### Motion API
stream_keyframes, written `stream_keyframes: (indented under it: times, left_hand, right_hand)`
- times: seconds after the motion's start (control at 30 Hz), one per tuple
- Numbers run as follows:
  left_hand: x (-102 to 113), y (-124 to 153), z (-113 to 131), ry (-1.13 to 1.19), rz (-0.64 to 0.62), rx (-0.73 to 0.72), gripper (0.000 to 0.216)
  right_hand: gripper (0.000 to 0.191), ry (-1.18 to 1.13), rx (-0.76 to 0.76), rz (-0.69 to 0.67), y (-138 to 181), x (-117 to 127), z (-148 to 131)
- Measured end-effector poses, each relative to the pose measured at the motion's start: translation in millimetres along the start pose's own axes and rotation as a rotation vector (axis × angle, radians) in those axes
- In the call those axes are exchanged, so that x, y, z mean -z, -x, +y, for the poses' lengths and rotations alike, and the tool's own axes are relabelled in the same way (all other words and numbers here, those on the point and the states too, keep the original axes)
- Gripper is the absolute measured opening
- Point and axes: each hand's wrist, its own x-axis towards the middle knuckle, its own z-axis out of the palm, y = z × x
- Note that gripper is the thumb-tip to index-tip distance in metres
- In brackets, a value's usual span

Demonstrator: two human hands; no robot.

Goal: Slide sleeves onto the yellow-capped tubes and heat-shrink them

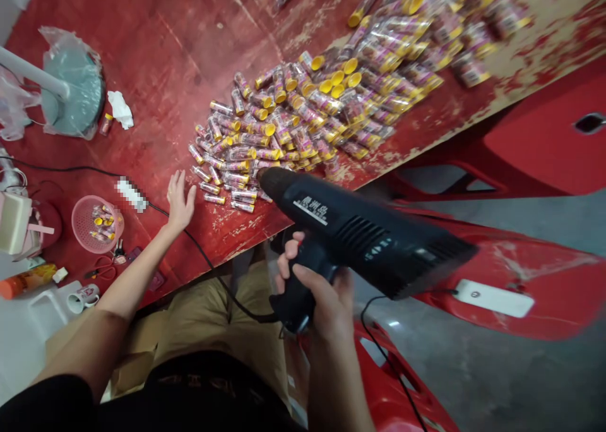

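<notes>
My right hand grips the handle of a black heat gun, whose nozzle points at the near edge of a big pile of small tubes with yellow caps lying on the worn red table. My left hand rests flat on the table with fingers stretched out, just left of the nearest tubes and holding nothing. The gun's black cable runs under my left forearm across the table edge.
A pink basket with a few tubes sits at the left, near a fan base wrapped in plastic, a crumpled tissue, scissors, a mug and an orange bottle. Red plastic stools stand at the right on the grey floor.
</notes>
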Motion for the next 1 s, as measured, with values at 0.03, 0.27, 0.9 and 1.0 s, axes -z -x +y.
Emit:
stream_keyframes:
  times: [0.03,0.27,0.9,1.0]
  left_hand:
    - [1,-3,12,0.002,0.011,-0.087,0.068]
    - [-21,-71,100,-0.076,-0.237,-0.579,0.040]
    - [-17,-126,138,-0.424,-0.397,-0.831,0.045]
    - [-41,-141,141,-0.274,-0.306,-0.709,0.054]
  right_hand:
    - [0.040,-0.012,-0.007,-0.003,4,3,4]
    - [0.042,-0.035,0.065,0.088,6,21,13]
    - [0.039,-0.229,0.031,0.045,1,58,6]
    - [0.040,-0.239,0.034,0.031,1,60,4]
